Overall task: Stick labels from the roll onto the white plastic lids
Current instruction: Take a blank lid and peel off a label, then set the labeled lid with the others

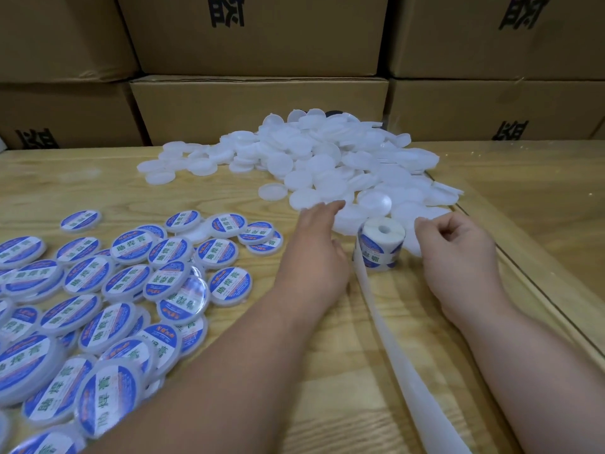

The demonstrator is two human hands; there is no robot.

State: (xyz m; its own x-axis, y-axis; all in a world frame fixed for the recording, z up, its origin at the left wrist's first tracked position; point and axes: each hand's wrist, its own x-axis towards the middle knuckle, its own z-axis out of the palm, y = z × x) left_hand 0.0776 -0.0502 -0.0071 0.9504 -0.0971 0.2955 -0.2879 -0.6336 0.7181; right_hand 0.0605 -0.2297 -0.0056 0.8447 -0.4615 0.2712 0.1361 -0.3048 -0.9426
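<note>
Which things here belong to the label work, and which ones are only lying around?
Belong to the job:
- label roll, standing between the hands
- its empty backing strip
- plain white lids, heaped behind
- labelled lids, spread on the left
- left hand, reaching toward the plain lids
- right hand, beside the roll

Just lying about:
- cardboard boxes, stacked behind the table

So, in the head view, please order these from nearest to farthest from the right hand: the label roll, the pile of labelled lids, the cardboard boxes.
Measured from the right hand:
1. Label roll: just to its left, standing on the table.
2. Pile of labelled lids: further left, beyond the left hand.
3. Cardboard boxes: stacked behind the table, at the back.
</note>
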